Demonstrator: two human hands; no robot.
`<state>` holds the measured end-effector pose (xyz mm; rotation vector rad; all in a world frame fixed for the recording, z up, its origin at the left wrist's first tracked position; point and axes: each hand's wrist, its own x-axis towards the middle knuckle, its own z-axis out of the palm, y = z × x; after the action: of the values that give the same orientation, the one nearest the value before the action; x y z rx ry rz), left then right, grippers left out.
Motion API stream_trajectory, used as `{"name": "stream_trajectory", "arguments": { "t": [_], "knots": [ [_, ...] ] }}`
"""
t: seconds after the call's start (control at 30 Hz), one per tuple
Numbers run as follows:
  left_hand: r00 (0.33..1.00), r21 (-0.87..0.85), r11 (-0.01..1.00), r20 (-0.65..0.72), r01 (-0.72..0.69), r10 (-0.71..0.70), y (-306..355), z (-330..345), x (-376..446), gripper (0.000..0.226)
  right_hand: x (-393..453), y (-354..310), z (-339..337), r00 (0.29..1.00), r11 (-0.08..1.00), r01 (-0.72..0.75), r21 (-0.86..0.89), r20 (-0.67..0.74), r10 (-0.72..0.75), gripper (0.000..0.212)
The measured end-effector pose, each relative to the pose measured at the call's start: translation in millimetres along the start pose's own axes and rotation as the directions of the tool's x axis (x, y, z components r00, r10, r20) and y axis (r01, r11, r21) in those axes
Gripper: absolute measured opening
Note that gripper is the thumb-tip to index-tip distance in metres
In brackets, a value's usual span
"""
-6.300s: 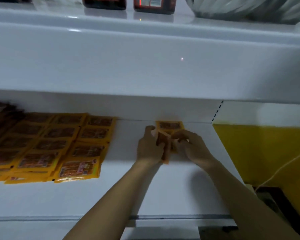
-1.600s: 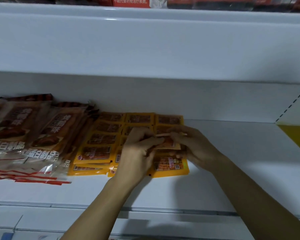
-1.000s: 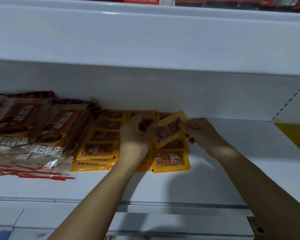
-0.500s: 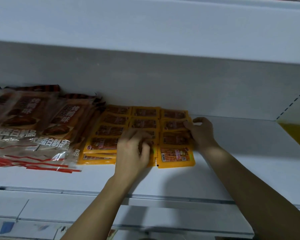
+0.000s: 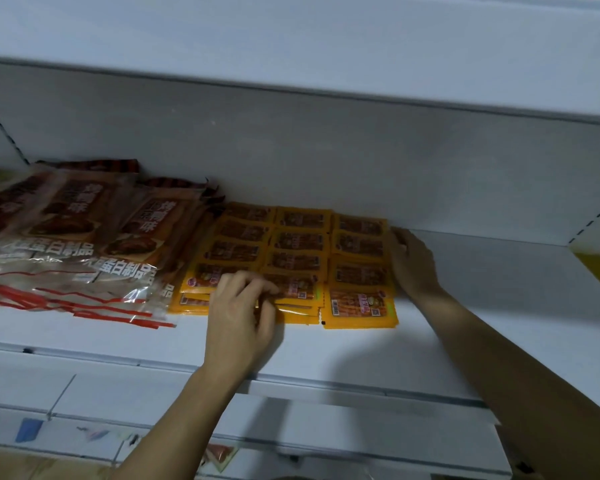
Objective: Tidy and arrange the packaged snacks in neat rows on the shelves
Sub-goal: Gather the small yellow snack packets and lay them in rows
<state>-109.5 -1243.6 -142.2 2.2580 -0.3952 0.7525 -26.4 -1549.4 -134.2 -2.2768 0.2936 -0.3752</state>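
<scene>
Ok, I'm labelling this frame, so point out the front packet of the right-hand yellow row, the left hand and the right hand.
front yellow packet (image 5: 359, 308), head view, on its printed face.
left hand (image 5: 238, 318), head view, on the back of the hand.
right hand (image 5: 413, 263), head view, on the back of the hand.

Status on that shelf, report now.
Left hand fingers pinching a front yellow packet. Right hand flat against the right column's edge. Three columns lined up. Big clear bags crowd the left.

Bare forearms, no sleeves, two hands
</scene>
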Motion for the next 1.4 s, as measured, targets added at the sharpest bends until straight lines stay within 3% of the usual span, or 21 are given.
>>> {"name": "stream_trajectory", "arguments": {
  "t": [0.2, 0.3, 0.37, 0.47, 0.53, 0.6, 0.73, 0.87, 0.97, 1.03, 1.1, 1.2, 1.27, 1.37, 1.4],
  "knots": [
    [0.999, 0.059, 0.997, -0.003, 0.043, -0.042, -5.9, 1.2, -2.8, 0.02, 2.1, 3.4, 4.0, 0.989, 0.982, 0.125, -0.14, 0.091, -0.113, 0.046],
    [0.995, 0.082, 0.992, 0.015, 0.098, -0.099, -5.8, 2.7, -4.4, 0.022, 0.4, 0.2, 4.7, 0.986, 0.973, 0.16, -0.167, 0.065, -0.151, 0.041],
    [0.99, 0.109, 0.984, 0.019, 0.138, -0.141, -5.3, 3.2, -6.0, 0.021, -2.2, 2.1, 4.9, 0.986, 0.982, 0.158, -0.099, -0.038, -0.163, 0.041],
    [0.98, 0.156, 0.968, 0.008, 0.194, -0.198, -2.0, 4.0, -7.6, 0.021, -5.4, 9.8, -1.0, 0.982, 0.998, 0.03, 0.054, -0.19, -0.019, 0.038],
    [0.973, 0.173, 0.957, -0.018, 0.231, -0.231, -1.4, 3.2, -8.7, 0.022, -6.9, 10.1, -5.2, 0.983, 0.988, -0.059, 0.143, -0.165, 0.082, 0.038],
    [0.966, 0.171, 0.951, -0.039, 0.257, -0.254, -2.1, 2.2, -9.0, 0.022, -7.9, 6.9, -5.9, 0.989, 0.985, -0.075, 0.155, -0.117, 0.093, 0.042],
    [0.951, 0.176, 0.935, -0.079, 0.309, -0.3, -2.7, 1.0, -8.3, 0.023, -10.7, 2.0, -8.5, 0.994, 0.997, 0.01, 0.082, -0.107, -0.001, 0.052],
    [0.937, 0.277, 0.895, -0.097, 0.35, -0.337, -5.6, 2.3, -9.0, 0.029, -13.2, 2.5, -9.1, 0.965, 0.984, 0.177, -0.033, -0.192, -0.18, 0.038],
    [0.937, 0.331, 0.877, -0.105, 0.349, -0.334, 1.7, 1.4, -7.5, 0.034, -27.1, -8.8, 4.1, 0.88, 0.869, 0.465, -0.172, -0.022, -0.475, 0.026],
    [0.942, 0.353, 0.874, -0.088, 0.334, -0.325, 10.2, 0.1, -6.6, 0.041, -37.1, -25.5, 8.6, 0.759, 0.754, 0.651, -0.085, 0.093, -0.645, 0.033],
    [0.948, 0.381, 0.871, -0.053, 0.311, -0.315, 14.5, -0.8, -9.0, 0.048, -42.8, -46.4, 7.5, 0.651, 0.666, 0.746, 0.013, 0.191, -0.734, 0.045],
    [0.951, 0.443, 0.846, -0.064, 0.298, -0.301, 13.2, -2.2, -17.0, 0.045, -41.6, -74.8, 3.2, 0.56, 0.642, 0.765, 0.049, 0.442, -0.701, 0.059],
    [0.934, 0.44, 0.826, -0.114, 0.353, -0.339, 16.0, -3.8, -22.3, 0.048, -41.9, -87.4, -5.9, 0.513, 0.636, 0.769, 0.06, 0.535, -0.671, 0.059],
    [0.881, 0.401, 0.784, -0.213, 0.474, -0.423, 20.0, -9.0, -42.2, 0.046, -63.8, -104.6, -27.4, 0.448, 0.635, 0.702, 0.321, 0.494, -0.745, 0.048],
    [0.857, 0.392, 0.762, -0.238, 0.515, -0.457, 19.2, -10.9, -47.8, 0.041, -75.9, -108.2, -44.3, 0.466, 0.645, 0.658, 0.388, 0.463, -0.754, 0.046]
  ]
}}
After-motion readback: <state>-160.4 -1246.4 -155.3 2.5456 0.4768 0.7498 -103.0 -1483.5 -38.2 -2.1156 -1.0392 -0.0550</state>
